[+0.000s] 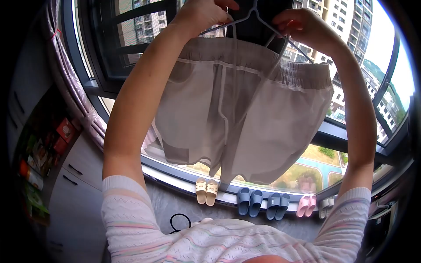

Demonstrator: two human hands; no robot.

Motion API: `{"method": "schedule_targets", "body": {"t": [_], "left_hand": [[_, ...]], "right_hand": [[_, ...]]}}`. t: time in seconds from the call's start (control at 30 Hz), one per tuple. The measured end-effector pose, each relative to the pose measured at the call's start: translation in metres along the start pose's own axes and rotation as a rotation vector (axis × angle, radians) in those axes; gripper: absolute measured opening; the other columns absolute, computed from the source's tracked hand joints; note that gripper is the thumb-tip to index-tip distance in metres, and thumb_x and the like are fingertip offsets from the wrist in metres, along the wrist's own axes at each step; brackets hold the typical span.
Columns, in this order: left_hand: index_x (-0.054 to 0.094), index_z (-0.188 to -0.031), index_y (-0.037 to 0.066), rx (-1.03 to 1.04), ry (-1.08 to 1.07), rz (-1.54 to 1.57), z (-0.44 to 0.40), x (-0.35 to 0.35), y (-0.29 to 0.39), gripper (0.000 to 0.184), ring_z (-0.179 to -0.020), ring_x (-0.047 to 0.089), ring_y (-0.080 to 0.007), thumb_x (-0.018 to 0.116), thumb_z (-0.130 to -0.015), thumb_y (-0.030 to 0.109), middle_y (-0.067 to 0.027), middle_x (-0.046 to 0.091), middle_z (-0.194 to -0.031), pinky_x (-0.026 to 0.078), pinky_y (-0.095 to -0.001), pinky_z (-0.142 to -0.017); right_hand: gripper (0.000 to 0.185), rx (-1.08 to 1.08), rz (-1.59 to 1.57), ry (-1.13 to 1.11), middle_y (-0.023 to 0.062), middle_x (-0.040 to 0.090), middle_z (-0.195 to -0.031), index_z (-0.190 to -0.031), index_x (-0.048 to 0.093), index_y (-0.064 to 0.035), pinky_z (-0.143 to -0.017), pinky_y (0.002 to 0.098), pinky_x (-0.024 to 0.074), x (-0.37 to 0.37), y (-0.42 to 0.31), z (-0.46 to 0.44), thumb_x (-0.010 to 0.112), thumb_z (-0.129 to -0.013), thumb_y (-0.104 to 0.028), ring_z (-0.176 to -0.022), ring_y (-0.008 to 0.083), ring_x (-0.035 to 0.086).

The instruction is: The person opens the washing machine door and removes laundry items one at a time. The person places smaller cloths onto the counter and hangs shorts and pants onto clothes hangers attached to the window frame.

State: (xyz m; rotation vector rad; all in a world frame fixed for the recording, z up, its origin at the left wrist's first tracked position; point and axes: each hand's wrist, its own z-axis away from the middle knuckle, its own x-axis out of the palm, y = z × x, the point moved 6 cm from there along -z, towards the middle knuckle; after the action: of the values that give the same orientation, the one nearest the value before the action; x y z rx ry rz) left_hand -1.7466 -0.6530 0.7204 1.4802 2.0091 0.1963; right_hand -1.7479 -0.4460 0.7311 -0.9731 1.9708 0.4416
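A pair of light grey shorts (pixel 272 122) hangs from a thin wire hanger (pixel 253 9), with white drawstrings dangling down the front. Both my hands are raised at the top of the view, one on each side of the hanger's hook. My left hand (pixel 206 15) has its fingers bent at the left arm of the hanger, above the waistband. On the other side, my right hand (pixel 307 28) pinches near the right arm of the hanger with thumb and fingers close together. The shorts hang upright in front of the window.
Large windows (pixel 390 87) with dark frames stand ahead. Beige sandals (pixel 206 191), blue slippers (pixel 250 202) and pink slippers (pixel 306 205) line the sill base. At left are a patterned curtain (pixel 72 83) and a grey cabinet (pixel 74 206) with packages above it.
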Motion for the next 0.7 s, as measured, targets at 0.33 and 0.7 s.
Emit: {"method": "schedule_targets", "body": {"t": [0.33, 0.7], "left_hand": [[0.065, -0.075, -0.001, -0.055, 0.175, 0.008, -0.004, -0.009, 0.013, 0.015, -0.048, 0.057, -0.0149, 0.057, -0.08, 0.011, -0.0093, 0.061, -0.063, 0.044, -0.0275, -0.044], [0.059, -0.064, 0.003, -0.123, 0.067, 0.301, -0.004, -0.007, 0.025, 0.03, -0.04, 0.049, -0.009, 0.054, -0.086, 0.025, -0.0024, 0.054, -0.053, 0.034, -0.0218, -0.035]], "right_hand": [[0.012, 0.129, -0.013, 0.264, 0.0088, 0.061, -0.086, -0.093, 0.06, -0.0038, -0.06, 0.0262, 0.0473, 0.0, -0.018, -0.004, 0.056, -0.085, -0.012, -0.074, 0.0164, 0.059], [0.002, 0.179, -0.94, 0.443, 0.0053, 0.058, -0.064, -0.078, 0.056, -0.0042, -0.036, 0.0182, 0.0326, -0.019, -0.03, -0.034, 0.055, -0.079, -0.006, -0.047, 0.0072, 0.048]]}}
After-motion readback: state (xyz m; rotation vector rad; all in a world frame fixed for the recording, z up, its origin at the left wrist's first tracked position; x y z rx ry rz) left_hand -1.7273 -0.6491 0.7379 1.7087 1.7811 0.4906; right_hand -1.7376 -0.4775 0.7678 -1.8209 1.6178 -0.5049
